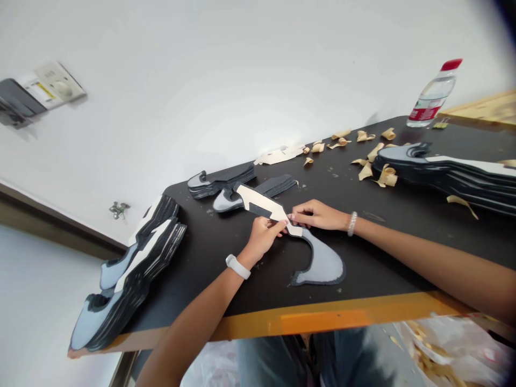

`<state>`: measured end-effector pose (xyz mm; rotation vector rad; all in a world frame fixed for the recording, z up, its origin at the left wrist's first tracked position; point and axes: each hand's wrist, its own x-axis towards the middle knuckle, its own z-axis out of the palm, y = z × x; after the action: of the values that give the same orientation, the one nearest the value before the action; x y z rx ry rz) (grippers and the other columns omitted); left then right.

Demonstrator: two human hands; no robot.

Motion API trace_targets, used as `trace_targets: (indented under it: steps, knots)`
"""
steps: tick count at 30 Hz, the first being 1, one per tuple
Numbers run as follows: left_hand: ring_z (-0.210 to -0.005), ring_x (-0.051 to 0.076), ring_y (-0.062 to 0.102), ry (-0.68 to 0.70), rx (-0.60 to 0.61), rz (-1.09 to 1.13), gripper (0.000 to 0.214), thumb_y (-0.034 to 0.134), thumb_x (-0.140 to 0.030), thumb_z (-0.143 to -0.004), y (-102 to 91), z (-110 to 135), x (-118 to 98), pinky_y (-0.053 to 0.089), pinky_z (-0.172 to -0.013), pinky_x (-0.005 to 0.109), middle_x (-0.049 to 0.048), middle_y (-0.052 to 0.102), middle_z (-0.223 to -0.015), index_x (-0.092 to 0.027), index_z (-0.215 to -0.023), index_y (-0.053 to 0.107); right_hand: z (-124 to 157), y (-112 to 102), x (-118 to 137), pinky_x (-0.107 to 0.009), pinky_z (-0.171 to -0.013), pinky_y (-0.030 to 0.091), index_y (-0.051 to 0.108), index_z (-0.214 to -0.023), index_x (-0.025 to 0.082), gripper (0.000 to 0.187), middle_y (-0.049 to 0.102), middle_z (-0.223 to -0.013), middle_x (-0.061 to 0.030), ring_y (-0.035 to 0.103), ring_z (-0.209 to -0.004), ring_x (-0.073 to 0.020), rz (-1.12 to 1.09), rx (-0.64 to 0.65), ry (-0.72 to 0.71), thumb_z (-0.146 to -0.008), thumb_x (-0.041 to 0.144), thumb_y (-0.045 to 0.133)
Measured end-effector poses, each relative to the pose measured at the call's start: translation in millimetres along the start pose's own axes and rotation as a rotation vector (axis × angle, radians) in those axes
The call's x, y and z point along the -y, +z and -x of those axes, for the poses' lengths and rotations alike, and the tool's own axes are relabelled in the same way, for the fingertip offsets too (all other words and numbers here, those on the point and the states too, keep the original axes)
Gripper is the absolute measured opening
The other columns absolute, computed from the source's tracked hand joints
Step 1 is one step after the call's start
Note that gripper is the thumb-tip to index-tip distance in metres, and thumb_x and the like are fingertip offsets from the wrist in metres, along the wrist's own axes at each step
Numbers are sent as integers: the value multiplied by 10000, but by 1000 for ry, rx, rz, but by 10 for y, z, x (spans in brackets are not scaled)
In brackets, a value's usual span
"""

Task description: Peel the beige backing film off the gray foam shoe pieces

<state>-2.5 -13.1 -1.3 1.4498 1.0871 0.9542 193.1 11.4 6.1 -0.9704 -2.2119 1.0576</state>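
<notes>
A flat shoe upper piece [320,258] lies across the dark table, its curved grey end toward me. A cream backing strip [262,201] covers its narrow black part. My left hand [264,236] pinches the piece's narrow middle, thumb on top of the strip. Close beside it, my right hand [316,215] has its fingertips closed on the far edge of the same piece. The fingers of both hands nearly meet there. Just beyond the far end of the piece lie a small stack of similar pieces [221,181] and another grey-tipped piece [226,202].
Tall stacks of shoe upper pieces stand at the left edge [139,285] and at the right [451,174]. Curled paper scraps [365,136] and a flat cream sheet [280,155] lie along the wall. A water bottle [433,99] stands at the back right, near a binder clip [441,124].
</notes>
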Motion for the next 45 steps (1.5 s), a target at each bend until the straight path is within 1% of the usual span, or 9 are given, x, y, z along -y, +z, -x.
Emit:
trace_targets:
  steps: [7,14,24,35,39,45]
  knots:
    - [-554,109,571,7,3,10,209,636,-300,-709,0,-4,0,446,-517,199,50,633,-607,-94,-677,655,-8,-4,-13,-233,-552,379,614,-726,143,435,552,-588,-2,501,-528,-108,-17,12,-7,-849,531,458]
    - [-581,113,586,5,13,20,213,649,-298,-709,-3,0,1,452,-519,189,64,649,-642,-87,-730,669,-2,-4,0,-227,-545,375,626,-728,144,444,551,-567,2,496,-519,-105,26,1,1,-845,538,458]
    - [-558,107,572,8,-11,-4,190,633,-280,-711,-4,-7,16,454,-506,186,45,628,-601,-95,-687,671,-10,7,-18,-228,-540,372,630,-715,146,451,564,-567,-2,491,-514,-102,-5,0,15,-816,561,484]
    - [-570,105,581,-3,-17,38,175,642,-267,-711,7,-2,4,448,-504,179,53,641,-632,-94,-717,662,-8,-4,-10,-228,-537,387,639,-744,143,456,565,-570,-7,508,-522,-108,-30,12,19,-831,558,470]
    - [-581,109,588,-7,-19,44,183,655,-272,-704,12,1,5,449,-509,182,55,646,-645,-92,-734,659,-8,0,-15,-227,-541,382,639,-742,149,451,568,-564,-4,508,-510,-106,0,3,8,-836,554,462]
    - [-560,111,578,-2,-8,5,185,652,-280,-701,-1,-7,21,449,-515,197,48,636,-609,-95,-701,663,-8,5,-15,-227,-542,376,638,-727,148,450,566,-558,-3,504,-512,-106,23,2,-1,-830,553,472]
